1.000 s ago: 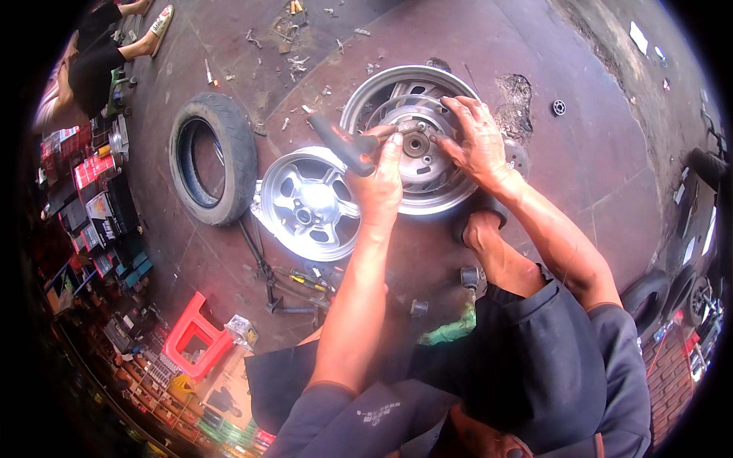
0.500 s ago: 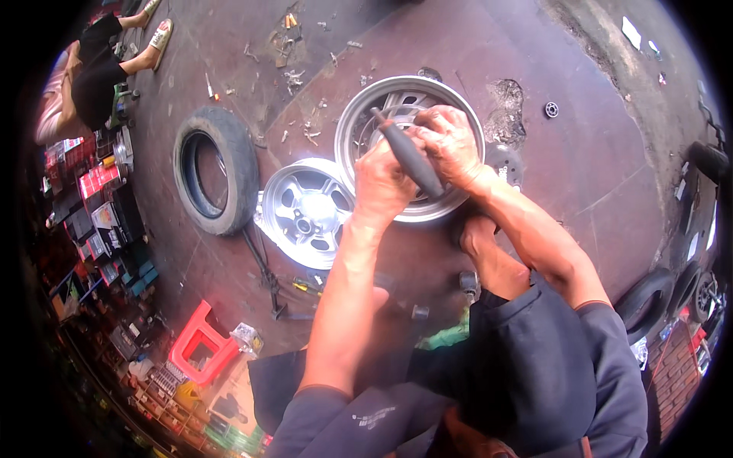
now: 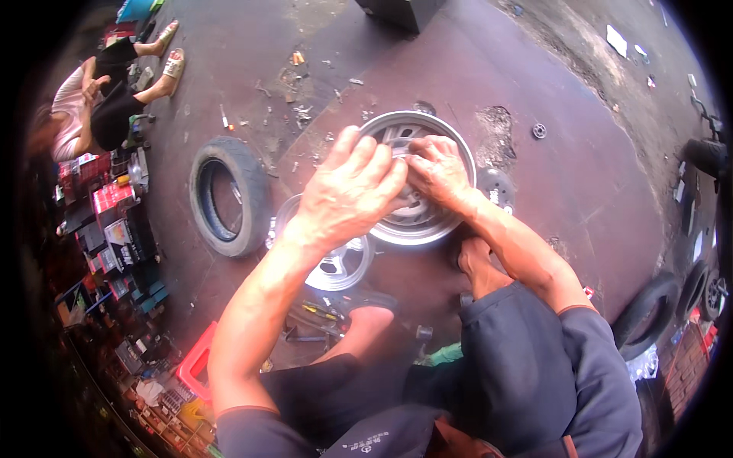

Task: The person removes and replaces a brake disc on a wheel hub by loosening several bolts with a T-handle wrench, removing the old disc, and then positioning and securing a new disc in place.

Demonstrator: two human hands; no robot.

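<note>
- Head view: the silver wheel rim lies at upper centre of the frame, round, without a long axis.
- The right hand is nearer its middle, fingers curled over it; any grip is hidden.
- The left hand overlaps its left edge, fingers loosely bent; I cannot tell whether they hold anything.

wheel rim: centre partly covered | right hand: grasp unclear | black box: cut by top edge
</note>
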